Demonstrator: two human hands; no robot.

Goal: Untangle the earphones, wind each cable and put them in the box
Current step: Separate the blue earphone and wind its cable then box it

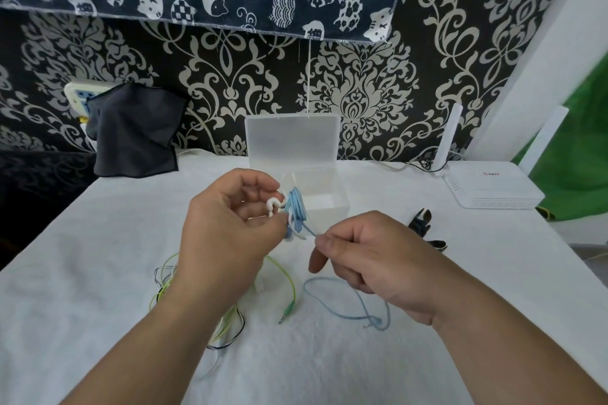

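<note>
My left hand (227, 223) holds a wound bundle of the light blue earphone cable (297, 212), with its white earbuds (274, 204) sticking out by my fingers. My right hand (371, 260) pinches the loose end of the same blue cable just right of the bundle. The rest of that cable loops down onto the table, ending in its plug (367, 325). A green earphone cable (289, 283) and a black one (241, 329) lie tangled on the white tablecloth under my left forearm. The clear plastic box (329, 204) stands open right behind the bundle, lid (292, 138) upright.
A white router (493, 187) sits at the table's right rear with its antennas up. A black clip-like object (424, 223) lies right of the box. A dark cloth (135, 135) hangs over a power strip at the left rear. Patterned wall behind.
</note>
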